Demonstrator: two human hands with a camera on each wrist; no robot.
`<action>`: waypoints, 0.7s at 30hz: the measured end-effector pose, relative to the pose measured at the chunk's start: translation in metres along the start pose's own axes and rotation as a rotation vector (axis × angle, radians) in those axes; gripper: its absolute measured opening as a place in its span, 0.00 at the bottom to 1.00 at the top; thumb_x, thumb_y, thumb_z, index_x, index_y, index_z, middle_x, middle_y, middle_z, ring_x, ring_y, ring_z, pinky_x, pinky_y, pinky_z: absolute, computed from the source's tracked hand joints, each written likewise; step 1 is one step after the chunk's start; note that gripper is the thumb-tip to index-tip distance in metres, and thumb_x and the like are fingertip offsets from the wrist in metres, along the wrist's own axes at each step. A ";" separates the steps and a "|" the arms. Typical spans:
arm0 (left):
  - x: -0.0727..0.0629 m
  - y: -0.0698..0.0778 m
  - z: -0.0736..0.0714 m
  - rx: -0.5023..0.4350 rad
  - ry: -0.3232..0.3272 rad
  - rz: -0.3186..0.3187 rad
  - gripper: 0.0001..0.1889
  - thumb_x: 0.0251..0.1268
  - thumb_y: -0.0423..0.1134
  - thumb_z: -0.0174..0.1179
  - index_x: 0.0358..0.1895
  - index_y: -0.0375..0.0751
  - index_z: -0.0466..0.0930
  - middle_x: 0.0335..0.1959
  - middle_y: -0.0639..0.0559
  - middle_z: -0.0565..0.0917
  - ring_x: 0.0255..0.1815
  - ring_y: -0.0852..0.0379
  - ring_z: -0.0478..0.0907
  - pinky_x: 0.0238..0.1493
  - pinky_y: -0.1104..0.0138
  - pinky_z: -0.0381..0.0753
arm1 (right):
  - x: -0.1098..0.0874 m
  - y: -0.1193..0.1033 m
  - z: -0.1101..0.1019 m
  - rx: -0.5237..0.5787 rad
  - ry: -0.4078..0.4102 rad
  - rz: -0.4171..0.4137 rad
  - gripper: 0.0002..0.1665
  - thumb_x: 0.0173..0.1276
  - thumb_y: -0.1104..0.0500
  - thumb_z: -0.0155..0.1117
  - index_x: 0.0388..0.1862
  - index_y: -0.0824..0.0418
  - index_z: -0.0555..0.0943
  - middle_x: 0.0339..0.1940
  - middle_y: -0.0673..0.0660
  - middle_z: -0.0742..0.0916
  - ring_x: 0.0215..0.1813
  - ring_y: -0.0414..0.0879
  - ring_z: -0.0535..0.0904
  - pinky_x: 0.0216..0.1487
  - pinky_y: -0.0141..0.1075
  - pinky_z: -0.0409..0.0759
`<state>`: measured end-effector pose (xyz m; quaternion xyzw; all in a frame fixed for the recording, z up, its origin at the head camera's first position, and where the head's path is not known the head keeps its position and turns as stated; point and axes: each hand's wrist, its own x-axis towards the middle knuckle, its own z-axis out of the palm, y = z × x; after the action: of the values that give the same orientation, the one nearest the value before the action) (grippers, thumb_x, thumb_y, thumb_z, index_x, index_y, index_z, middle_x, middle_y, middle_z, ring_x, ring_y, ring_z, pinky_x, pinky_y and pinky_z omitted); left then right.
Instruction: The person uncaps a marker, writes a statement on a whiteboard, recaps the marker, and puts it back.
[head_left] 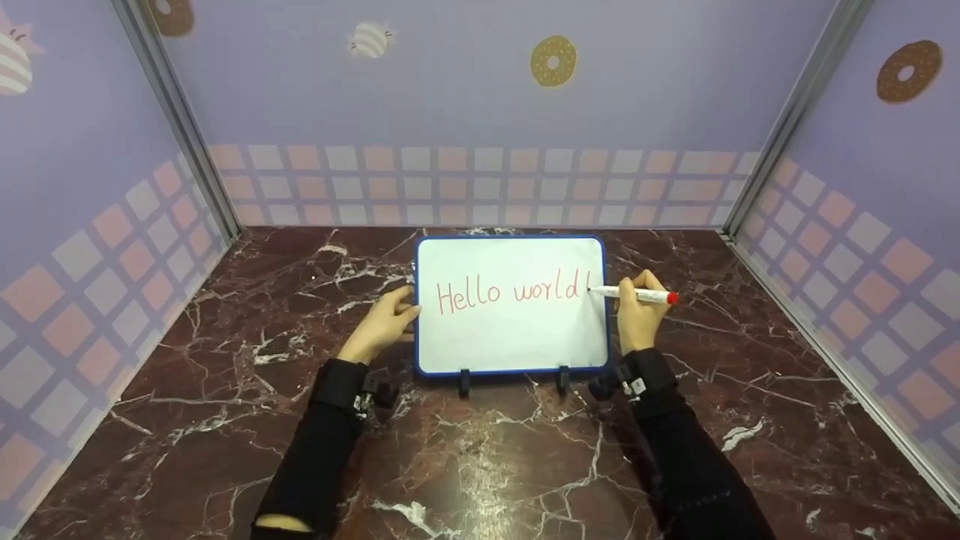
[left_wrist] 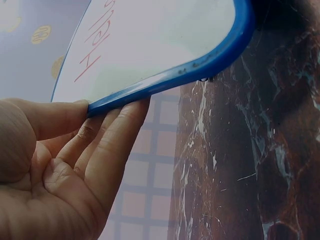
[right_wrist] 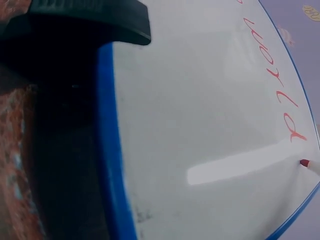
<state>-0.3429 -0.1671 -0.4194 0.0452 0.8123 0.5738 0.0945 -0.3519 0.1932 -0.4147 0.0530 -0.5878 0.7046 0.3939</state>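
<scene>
A whiteboard [head_left: 510, 341] with a blue frame leans back on a black stand, with "Hello world" and a stroke after it written in red. My left hand [head_left: 384, 322] pinches its left edge; in the left wrist view the thumb lies at the front of the blue rim [left_wrist: 165, 86] and the fingers behind. At the board's right side, my right hand [head_left: 640, 321] grips a white marker [head_left: 607, 291] with a red end, pointing left. Its red tip [right_wrist: 304, 163] is right at the board surface beside the "d". The right hand itself is outside the right wrist view.
Two black stand supports [head_left: 464, 382] hold the board's lower edge. All of this stands on a dark red marbled tabletop [head_left: 465, 450]. Lilac walls with a checked band [head_left: 450, 184] close in the back and both sides, with metal posts [head_left: 802, 112] at the corners.
</scene>
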 end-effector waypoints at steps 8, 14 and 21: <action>0.000 0.000 -0.001 0.008 0.002 0.016 0.29 0.80 0.33 0.42 0.78 0.30 0.46 0.68 0.23 0.68 0.63 0.31 0.74 0.62 0.47 0.80 | -0.005 0.005 -0.005 0.051 0.032 0.038 0.20 0.59 0.79 0.50 0.12 0.64 0.62 0.08 0.48 0.71 0.11 0.36 0.67 0.13 0.24 0.64; -0.001 0.000 -0.002 0.011 -0.009 0.007 0.30 0.81 0.34 0.42 0.79 0.32 0.43 0.68 0.24 0.67 0.64 0.32 0.74 0.63 0.47 0.79 | -0.004 0.006 -0.004 0.053 0.038 0.036 0.18 0.59 0.79 0.50 0.13 0.69 0.61 0.08 0.48 0.72 0.11 0.35 0.67 0.13 0.24 0.64; 0.000 0.000 -0.001 0.016 -0.004 0.015 0.30 0.81 0.33 0.42 0.79 0.31 0.45 0.67 0.24 0.68 0.63 0.31 0.74 0.62 0.47 0.79 | -0.005 0.005 -0.003 0.058 0.039 0.047 0.16 0.59 0.79 0.50 0.15 0.75 0.59 0.08 0.54 0.72 0.11 0.35 0.68 0.13 0.24 0.65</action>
<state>-0.3426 -0.1684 -0.4194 0.0530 0.8164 0.5678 0.0913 -0.3504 0.1937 -0.4222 0.0369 -0.5607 0.7312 0.3868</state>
